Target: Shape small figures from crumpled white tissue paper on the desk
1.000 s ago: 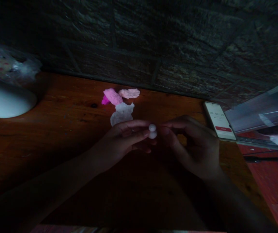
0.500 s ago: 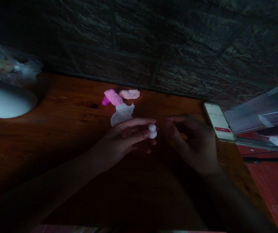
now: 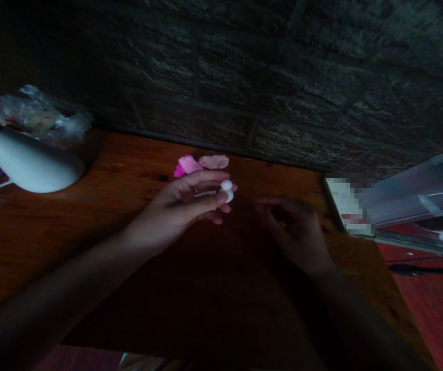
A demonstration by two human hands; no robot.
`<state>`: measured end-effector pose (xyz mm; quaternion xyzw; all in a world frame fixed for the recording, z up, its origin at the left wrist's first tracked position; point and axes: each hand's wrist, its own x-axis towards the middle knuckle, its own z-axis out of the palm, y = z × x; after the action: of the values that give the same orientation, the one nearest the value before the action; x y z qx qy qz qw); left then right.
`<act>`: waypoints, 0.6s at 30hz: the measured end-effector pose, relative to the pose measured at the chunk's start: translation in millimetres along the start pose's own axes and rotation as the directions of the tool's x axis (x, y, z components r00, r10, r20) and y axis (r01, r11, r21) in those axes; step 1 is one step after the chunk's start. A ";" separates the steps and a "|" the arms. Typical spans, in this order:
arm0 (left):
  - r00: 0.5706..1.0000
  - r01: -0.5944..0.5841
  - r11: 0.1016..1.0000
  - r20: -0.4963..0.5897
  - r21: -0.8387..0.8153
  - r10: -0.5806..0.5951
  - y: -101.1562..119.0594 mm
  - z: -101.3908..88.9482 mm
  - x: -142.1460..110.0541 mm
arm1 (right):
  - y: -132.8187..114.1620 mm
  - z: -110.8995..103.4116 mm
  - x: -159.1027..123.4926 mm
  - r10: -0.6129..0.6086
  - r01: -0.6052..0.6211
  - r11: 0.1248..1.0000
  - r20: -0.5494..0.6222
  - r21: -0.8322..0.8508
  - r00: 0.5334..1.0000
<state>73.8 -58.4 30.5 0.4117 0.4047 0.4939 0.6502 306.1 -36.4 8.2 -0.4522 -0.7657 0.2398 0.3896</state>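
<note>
Left hand had the white piece pinched: thumb on its near-left side, fingers curled around behind. Piece was two rounded lumps, one touching the other, held up over the wooden counter. Its longer axis ran near to far as I saw it, far lump a bit left of the near one; couldn't tell how upright it really stood.

Key relation: the piece lay left of the right hand and slightly farther off — bare gap between, no contact. Right thumb and forefinger tips pointed left toward it, close together. Too dark to tell whether that grip was pressed together or had something in it.

Beyond the left hand, on the counter: a pink lump over a magenta lump, pale pink lump just to their right. Pale sliver showed between the left fingers, mostly hidden — couldn't say what.

White flared vessel stood far left, clear plastic bag behind it. Phone lay right, beyond the right hand.
</note>
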 end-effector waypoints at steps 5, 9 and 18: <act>0.990 -0.096 0.976 -0.080 0.194 0.114 27.6 -37.9 -6.0 | -1.7 14.2 10.0 0.039 -0.043 0.998 0.115 0.034 0.993; 0.979 -0.124 0.962 -0.126 0.243 0.158 12.5 -63.9 -8.0 | -11.1 33.3 31.5 -0.013 0.007 1.000 0.220 0.028 0.975; 0.993 -0.043 0.988 -0.100 0.146 0.058 -15.8 -69.4 -1.4 | -9.9 66.4 82.0 -0.105 0.157 0.981 0.371 -0.113 0.923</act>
<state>13.7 -53.1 -7.3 0.4414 0.4617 0.5006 0.5843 223.5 30.0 7.8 -0.3742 -0.8680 0.2381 0.2235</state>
